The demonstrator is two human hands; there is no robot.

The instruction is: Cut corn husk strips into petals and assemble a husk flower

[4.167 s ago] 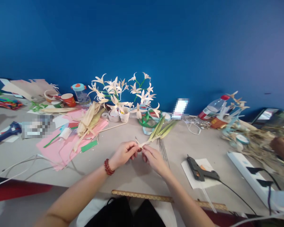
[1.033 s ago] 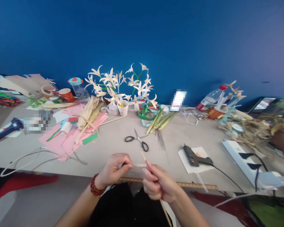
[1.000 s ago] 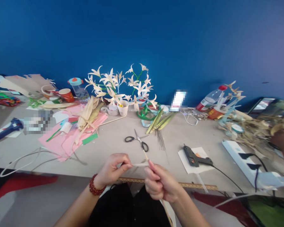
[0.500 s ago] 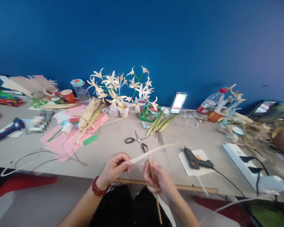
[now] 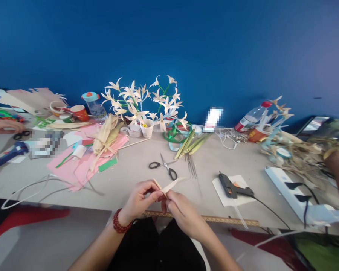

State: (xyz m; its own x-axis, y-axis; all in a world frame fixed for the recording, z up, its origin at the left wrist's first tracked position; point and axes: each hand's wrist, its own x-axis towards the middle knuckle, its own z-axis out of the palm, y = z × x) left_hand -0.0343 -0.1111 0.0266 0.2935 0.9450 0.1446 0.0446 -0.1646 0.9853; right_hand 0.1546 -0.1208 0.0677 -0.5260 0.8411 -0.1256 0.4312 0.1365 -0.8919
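Your two hands, nearly meeting above the front edge of the counter (image 5: 135,165). The left hand (image 5: 141,201), thumb and forefinger closed, pinches a pale strip (image 5: 173,184) where it crosses a thin stick (image 5: 157,184). The right hand (image 5: 185,214), fingers curled in, grips the stick's lower part; its exact contact is partly hidden. The strip's free end points toward open scissors (image 5: 173,174) lying just beyond.

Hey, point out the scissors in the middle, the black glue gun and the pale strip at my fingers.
Scissors (image 5: 167,168), head view: near the pivot.
Black glue gun (image 5: 228,186), head view: its body.
Pale strip (image 5: 173,184), head view: its free part.
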